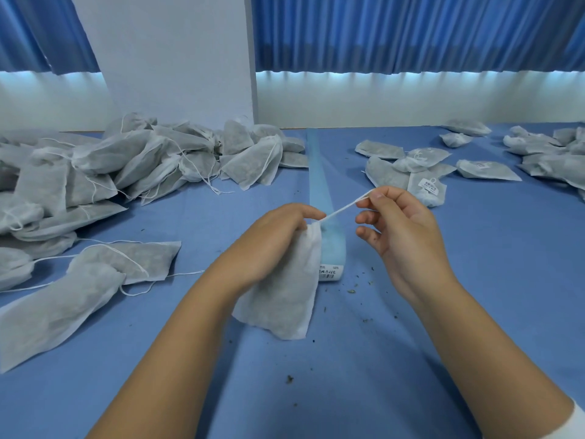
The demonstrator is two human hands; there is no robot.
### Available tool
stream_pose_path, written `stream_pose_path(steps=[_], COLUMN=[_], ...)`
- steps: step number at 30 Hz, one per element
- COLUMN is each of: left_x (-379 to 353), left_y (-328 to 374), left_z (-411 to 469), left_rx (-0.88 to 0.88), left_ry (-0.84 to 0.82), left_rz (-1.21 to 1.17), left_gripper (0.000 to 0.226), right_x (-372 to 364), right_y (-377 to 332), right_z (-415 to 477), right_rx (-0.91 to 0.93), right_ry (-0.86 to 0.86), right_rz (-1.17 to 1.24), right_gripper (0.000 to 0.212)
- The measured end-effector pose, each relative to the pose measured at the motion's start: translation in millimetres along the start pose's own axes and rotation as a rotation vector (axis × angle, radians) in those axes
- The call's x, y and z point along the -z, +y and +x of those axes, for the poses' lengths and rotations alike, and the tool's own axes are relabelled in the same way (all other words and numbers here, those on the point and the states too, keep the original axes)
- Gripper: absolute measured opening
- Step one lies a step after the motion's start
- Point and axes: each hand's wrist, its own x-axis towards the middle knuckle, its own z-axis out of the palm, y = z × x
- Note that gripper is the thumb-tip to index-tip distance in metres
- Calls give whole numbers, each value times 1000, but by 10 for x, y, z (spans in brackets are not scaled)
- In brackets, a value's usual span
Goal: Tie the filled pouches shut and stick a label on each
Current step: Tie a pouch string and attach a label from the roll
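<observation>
Pouch (285, 299) gripped at neck by left hand (272, 245), just left of strip (319, 172). String (343, 208) pinched by right hand (405, 232), stretched taut across strip. Neck hidden under left hand; label (330, 271) at strip's near end partly covered, print unreadable.

2 hands: left hand (275, 242), right hand (402, 229). 1 pouch (285, 305) held, with 1 string (343, 208) taut between the hands. 1 strip (319, 172) down centre frame, 1 label (330, 271) visible at its near end. left heap (126, 160), upper left: pouches overlap too much for an exact count, well over a dozen. 2 loose pouches (47, 312), lower left, apart from that heap. cluster (386, 172) right of centre: about 7 pouches, 2 showing a stuck label. 2 back pouches (467, 126), upper right. right heap (554, 160): cut by the frame edge, can't count. 2 curtains (411, 33), top of frame. 1 pillar (177, 58) between them.
</observation>
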Motion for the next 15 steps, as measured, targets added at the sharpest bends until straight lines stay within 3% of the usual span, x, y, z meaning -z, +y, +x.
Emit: stream_pose_path(steps=[2, 8, 15], left_x=[38, 75, 95], left_y=[-27, -88, -93], left_z=[4, 65, 64], left_rx=[8, -63, -72], left_ry=[-17, 266, 428], left_rz=[-36, -172, -311], left_gripper=[38, 9, 8], right_x=[-13, -110, -147], right_y=[-32, -12, 139], right_z=[-26, -208, -261], right_rx=[49, 334, 539], right_ry=[1, -231, -412], right_rz=[3, -225, -662], right_gripper=[13, 8, 8])
